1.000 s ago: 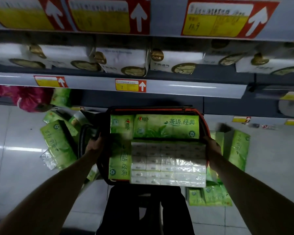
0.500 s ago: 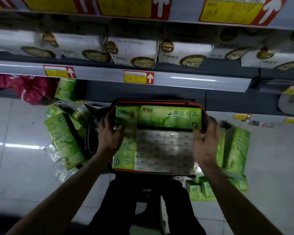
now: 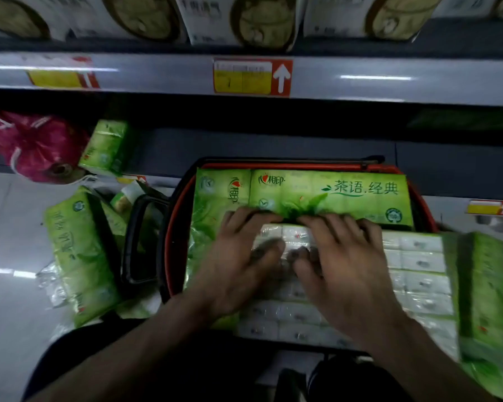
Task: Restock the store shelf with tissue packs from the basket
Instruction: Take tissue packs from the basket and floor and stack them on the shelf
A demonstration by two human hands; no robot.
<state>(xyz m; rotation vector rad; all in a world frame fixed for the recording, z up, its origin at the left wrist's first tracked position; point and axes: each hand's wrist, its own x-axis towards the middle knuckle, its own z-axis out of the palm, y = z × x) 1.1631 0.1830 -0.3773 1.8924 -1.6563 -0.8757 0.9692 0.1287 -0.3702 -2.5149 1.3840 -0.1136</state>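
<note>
A red-rimmed basket stands on the floor below the shelves, full of tissue packs. A long green tissue pack lies along its far side, and another green one stands at its left end. In front lies a large pack with white faces. My left hand and my right hand rest side by side on this white-faced pack. Their fingertips are hooked over its far edge, in the gap next to the long green pack, with the thumbs on top.
Loose green packs lie on the floor to the left and right of the basket. The low dark shelf holds one green pack and a pink bag. White boxes fill the shelf above. The basket's black handle hangs left.
Both hands left the basket's sides and came together on the white-faced pack at its middle. The camera has dropped closer to the basket.
</note>
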